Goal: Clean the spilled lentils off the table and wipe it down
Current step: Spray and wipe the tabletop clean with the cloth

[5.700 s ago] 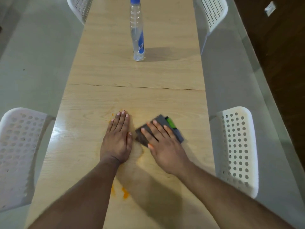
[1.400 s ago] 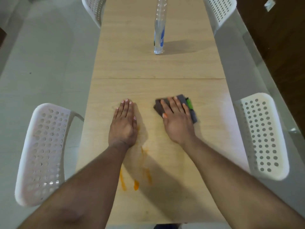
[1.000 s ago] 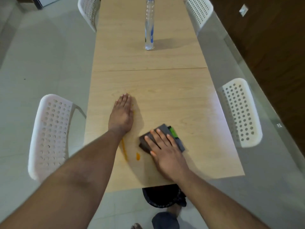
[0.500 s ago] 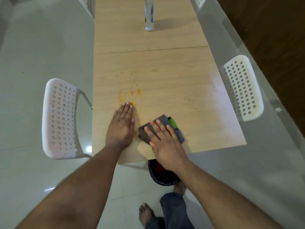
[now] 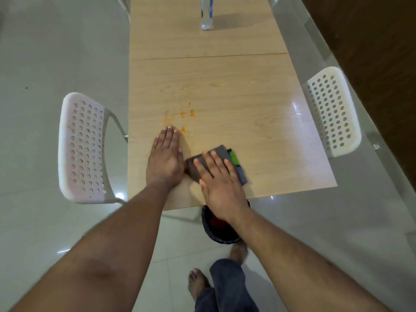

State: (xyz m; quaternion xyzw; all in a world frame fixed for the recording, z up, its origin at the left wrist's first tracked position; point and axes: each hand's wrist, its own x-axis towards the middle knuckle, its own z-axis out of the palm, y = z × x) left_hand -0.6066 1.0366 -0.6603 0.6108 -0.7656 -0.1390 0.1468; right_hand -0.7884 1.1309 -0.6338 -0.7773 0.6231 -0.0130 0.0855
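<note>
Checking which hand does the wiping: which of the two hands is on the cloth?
The right hand: it lies flat on the grey cloth near the table's near edge. The left hand lies flat on bare table beside it.

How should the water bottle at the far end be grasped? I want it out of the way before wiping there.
Take the water bottle round its slim clear body from the side, near the blue label. It stands upright and alone on the table. Its cap is out of frame, so a top grip cannot be judged.
</note>
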